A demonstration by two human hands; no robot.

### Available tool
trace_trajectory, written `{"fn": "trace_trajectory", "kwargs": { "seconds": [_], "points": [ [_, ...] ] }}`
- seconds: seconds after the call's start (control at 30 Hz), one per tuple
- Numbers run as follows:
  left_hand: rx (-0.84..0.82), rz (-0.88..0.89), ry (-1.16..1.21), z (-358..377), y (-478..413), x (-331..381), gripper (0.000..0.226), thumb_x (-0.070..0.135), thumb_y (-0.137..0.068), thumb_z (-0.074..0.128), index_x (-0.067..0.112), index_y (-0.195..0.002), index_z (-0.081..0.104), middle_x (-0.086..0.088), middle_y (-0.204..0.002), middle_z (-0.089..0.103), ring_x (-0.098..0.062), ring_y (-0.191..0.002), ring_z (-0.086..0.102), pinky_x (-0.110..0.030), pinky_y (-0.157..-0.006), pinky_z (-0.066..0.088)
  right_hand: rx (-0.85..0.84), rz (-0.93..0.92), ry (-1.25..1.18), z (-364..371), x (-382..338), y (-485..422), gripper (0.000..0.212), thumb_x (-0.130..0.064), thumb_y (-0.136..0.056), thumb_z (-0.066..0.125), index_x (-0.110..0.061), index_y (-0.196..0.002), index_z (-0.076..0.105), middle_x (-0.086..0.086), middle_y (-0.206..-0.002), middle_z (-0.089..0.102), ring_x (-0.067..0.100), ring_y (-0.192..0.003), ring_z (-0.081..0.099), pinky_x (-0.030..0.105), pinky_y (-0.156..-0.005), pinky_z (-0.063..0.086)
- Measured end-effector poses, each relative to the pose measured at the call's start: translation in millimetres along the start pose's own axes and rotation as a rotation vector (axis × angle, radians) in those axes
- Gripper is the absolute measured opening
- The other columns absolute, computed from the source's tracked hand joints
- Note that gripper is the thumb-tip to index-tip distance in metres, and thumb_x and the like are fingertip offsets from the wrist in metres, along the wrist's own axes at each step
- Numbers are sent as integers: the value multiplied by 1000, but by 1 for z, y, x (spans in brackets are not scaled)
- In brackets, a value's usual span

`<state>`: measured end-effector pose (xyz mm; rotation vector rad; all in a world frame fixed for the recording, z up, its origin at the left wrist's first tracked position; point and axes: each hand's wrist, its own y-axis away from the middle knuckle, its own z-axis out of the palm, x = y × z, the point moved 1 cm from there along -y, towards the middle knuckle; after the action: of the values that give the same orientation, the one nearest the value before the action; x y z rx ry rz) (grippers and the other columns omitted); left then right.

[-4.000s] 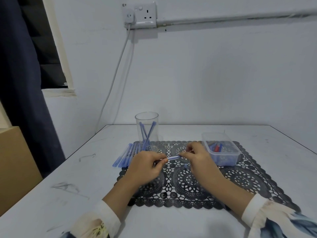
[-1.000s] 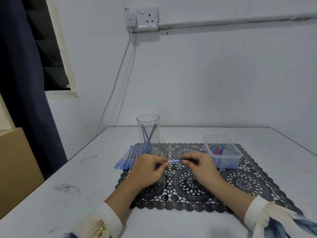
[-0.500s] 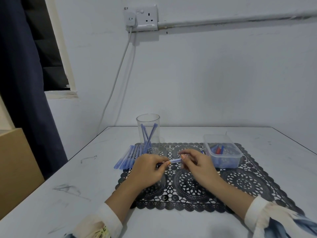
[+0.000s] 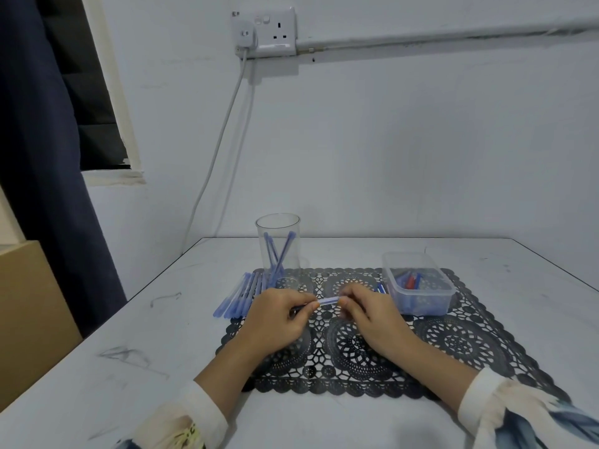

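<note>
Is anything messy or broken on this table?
Nothing looks spilled or broken. Only dark scribbly marks on the white table, left of the lacy mat, look odd. The loose pens lie in a neat row; the left hand and right hand hold one pen.

Both the left hand (image 4: 278, 314) and the right hand (image 4: 368, 311) pinch a blue pen (image 4: 328, 301) between them above the black lace mat (image 4: 460, 345), with a clear cup (image 4: 278, 246) beyond the left hand and a plastic tub (image 4: 418, 286) just beside the right.

Blue pens (image 4: 238, 298), black lace mat (image 4: 466, 345)
</note>
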<state>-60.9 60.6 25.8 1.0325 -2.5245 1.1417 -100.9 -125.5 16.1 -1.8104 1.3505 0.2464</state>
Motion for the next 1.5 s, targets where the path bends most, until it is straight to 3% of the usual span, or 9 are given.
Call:
{"fn": "trace_trajectory", "kwargs": {
  "seconds": [0.17, 0.27, 0.37, 0.5, 0.7, 0.87, 1.07, 1.27, 1.5],
  "points": [
    [-21, 45, 11, 0, 2, 0, 25, 34, -84, 59, 23, -100, 73, 12, -76, 71, 9, -60, 54, -5, -58, 37, -6, 45, -142, 1, -1, 2, 33, -24, -97, 43, -22, -66, 55, 0, -58, 63, 6, -54, 58, 16, -57, 45],
    [-19, 38, 12, 0, 1, -1, 23, 32, -85, 60, 23, -102, 73, 12, -79, 72, 6, -61, 57, -7, -59, 41, -14, 51, -169, 0, -2, 2, 24, -32, -96, 41, -24, -80, 57, 1, -62, 64, 7, -57, 59, 21, -60, 46],
    [-2, 34, 8, 0, 0, -2, 21, 30, -86, 61, 23, -101, 73, 13, -77, 71, 3, -61, 57, -8, -59, 41, -16, 34, -235, 1, -2, 3, 9, -25, -96, 46, -23, -98, 54, 6, -66, 65, 1, -57, 58, 16, -58, 44],
    [6, 48, 13, -1, 1, -1, 24, 34, -84, 59, 23, -100, 73, 12, -76, 71, 3, -60, 57, -9, -57, 43, -2, 10, -175, 2, 1, 2, 7, -18, -95, 50, -18, -94, 57, 2, -66, 65, 2, -53, 54, 17, -53, 42],
    [2, 82, -8, 1, 1, 0, 23, 34, -84, 59, 23, -99, 73, 11, -72, 69, 5, -55, 52, -14, -56, 42, 23, 5, -97, 0, 3, 1, 27, -27, -96, 46, -24, -70, 54, 2, -61, 64, 3, -50, 51, 15, -52, 37],
    [12, 54, 11, 0, 1, -1, 24, 34, -85, 58, 23, -100, 73, 10, -75, 71, -4, -60, 59, -22, -57, 50, -10, 15, -189, 2, 3, 2, 14, -24, -96, 45, -18, -93, 57, 2, -64, 65, 9, -57, 58, 27, -59, 47],
    [-21, 89, -23, 0, 1, 0, 24, 34, -84, 58, 24, -99, 73, 11, -72, 69, 0, -58, 55, -16, -58, 46, 22, 24, -105, 0, 5, 0, 34, -29, -95, 48, -20, -64, 59, 3, -58, 64, 6, -50, 55, 18, -54, 42],
    [0, 67, -2, 0, -1, -2, 25, 34, -85, 58, 22, -101, 73, 11, -78, 71, 6, -59, 54, -12, -60, 45, -26, 7, -184, 2, 3, 2, 12, -27, -96, 45, -21, -93, 56, 1, -64, 65, 8, -56, 58, 26, -58, 47],
    [-3, 136, -64, -1, -1, -2, 27, 39, -84, 59, 23, -102, 72, 10, -76, 70, 5, -61, 50, -18, -62, 49, 18, 8, -64, 0, 9, -1, 31, -28, -95, 48, -22, -66, 56, 4, -58, 63, 5, -47, 50, 14, -50, 34]
  ]
}}
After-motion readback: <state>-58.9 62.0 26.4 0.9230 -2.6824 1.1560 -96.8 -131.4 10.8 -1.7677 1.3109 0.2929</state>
